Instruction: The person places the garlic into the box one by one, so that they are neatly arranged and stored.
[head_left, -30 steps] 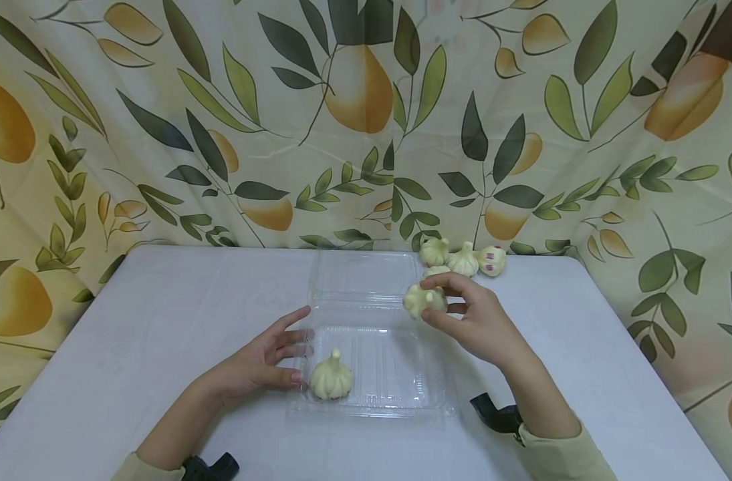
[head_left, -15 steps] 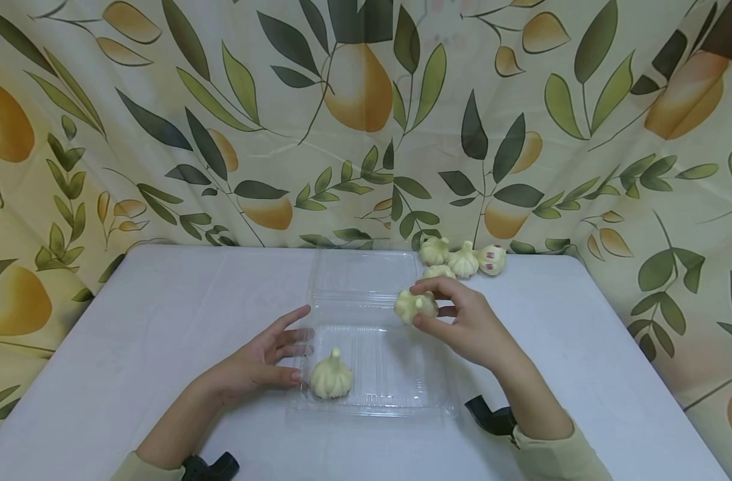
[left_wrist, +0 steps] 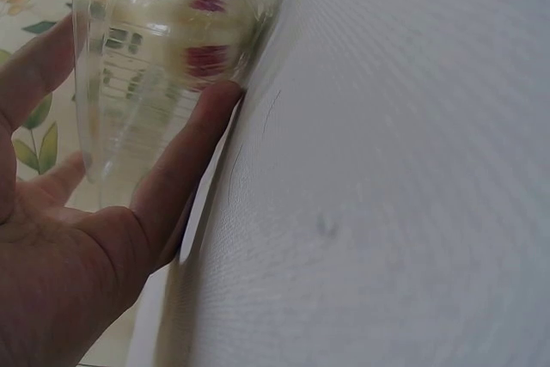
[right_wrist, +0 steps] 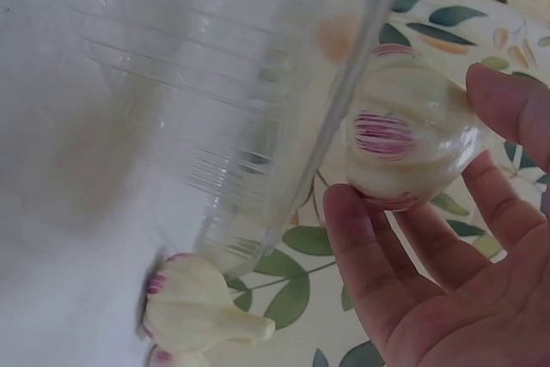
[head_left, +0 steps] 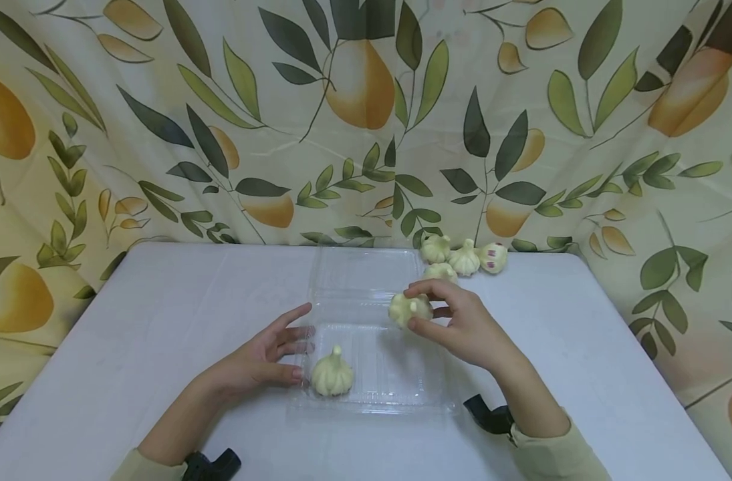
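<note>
A clear plastic clamshell box (head_left: 386,391) lies opened on the table, its lid folded toward the back. One garlic bulb (head_left: 332,374) stands in the left front part of its base, stem up. My left hand (head_left: 260,357) rests its straight fingers and thumb against the box's left wall; in the left wrist view the bulb's purple marks show through the plastic. Between thumb and fingers, my right hand (head_left: 462,324) pinches another garlic bulb (head_left: 409,309), held above the box's right rear part. The right wrist view shows that held bulb (right_wrist: 412,131) beside the box wall.
Several more garlic bulbs (head_left: 464,258) sit grouped at the table's back edge, right of the lid (head_left: 366,270). The white table (head_left: 179,300) ends at a patterned cloth (head_left: 341,167) behind. A black wrist mount (head_left: 489,414) hangs by the right sleeve.
My right hand has carried its garlic bulb slightly left and toward the front, further over the box. The left hand, the box and the bulb inside have stayed put.
</note>
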Demonstrator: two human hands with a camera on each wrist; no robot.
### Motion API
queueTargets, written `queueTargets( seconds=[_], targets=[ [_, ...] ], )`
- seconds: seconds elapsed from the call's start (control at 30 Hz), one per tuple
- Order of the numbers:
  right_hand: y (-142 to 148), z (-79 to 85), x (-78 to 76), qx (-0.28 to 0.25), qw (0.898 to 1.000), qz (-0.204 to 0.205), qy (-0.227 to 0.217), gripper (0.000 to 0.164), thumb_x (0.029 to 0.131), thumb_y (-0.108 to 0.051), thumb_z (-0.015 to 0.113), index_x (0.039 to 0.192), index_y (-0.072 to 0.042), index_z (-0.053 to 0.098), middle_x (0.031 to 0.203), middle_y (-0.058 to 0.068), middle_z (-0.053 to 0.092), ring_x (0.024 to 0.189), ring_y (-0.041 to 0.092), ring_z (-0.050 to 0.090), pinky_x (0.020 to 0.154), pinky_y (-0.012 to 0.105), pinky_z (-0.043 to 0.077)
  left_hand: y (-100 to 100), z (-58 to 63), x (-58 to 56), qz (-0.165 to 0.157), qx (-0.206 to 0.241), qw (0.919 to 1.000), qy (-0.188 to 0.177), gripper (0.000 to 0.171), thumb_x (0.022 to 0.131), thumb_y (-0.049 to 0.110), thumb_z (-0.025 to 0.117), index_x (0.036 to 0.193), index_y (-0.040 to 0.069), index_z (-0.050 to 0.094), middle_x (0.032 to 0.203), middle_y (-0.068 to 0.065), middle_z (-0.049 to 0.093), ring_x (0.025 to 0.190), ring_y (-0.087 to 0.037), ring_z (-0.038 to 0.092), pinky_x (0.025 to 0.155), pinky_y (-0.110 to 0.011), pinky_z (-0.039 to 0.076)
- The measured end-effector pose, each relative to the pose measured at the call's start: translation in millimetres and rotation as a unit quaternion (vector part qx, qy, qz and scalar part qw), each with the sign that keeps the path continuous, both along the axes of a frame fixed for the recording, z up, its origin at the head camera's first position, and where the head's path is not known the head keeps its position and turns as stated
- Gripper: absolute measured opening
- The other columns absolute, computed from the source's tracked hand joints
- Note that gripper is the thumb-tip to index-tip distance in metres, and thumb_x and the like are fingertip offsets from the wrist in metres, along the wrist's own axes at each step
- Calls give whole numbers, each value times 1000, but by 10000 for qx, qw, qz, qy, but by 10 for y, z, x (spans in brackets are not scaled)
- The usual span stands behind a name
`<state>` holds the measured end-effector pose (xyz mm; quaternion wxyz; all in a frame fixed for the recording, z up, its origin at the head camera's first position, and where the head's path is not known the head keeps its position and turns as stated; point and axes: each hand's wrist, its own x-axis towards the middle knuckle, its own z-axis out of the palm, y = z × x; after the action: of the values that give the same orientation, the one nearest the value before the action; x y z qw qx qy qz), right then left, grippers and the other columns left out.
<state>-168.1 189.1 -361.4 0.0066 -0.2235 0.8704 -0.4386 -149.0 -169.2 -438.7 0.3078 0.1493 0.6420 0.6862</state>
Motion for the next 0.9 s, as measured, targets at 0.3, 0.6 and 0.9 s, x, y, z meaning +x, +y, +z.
queueTargets(
  seconds=[0.3, 0.6, 0.9],
  targets=[
    [-24, 87, -5, 75, 9998, 152, 116, 35, 85, -13, 79, 118, -20, 67, 126, -1, 65, 109, 16, 59, 87, 39, 55, 6, 16, -15, -14, -43, 10000, 38, 101, 85, 2, 74, 161, 29, 13, 161, -20, 18, 144, -42, 28, 94, -40, 53],
    [-186, 193, 8, 425, 9958, 747, 318, 34, 85, -14, 79, 117, -20, 67, 124, -6, 66, 116, 16, 58, 85, 35, 55, 15, 17, -11, 33, -88, 9999, 35, 103, 84, -1, 75, 161, 29, 13, 160, -20, 19, 142, -41, 31, 92, -41, 54],
    [-432, 274, -15, 1017, 9854, 1267, 513, 31, 85, -18, 78, 114, -21, 67, 117, -11, 65, 111, 10, 58, 84, 38, 55, 12, 10, -5, 34, -33, 10000, -45, 104, 84, 0, 75, 161, 30, 12, 160, -21, 20, 143, -41, 30, 93, -41, 54]
  ],
)
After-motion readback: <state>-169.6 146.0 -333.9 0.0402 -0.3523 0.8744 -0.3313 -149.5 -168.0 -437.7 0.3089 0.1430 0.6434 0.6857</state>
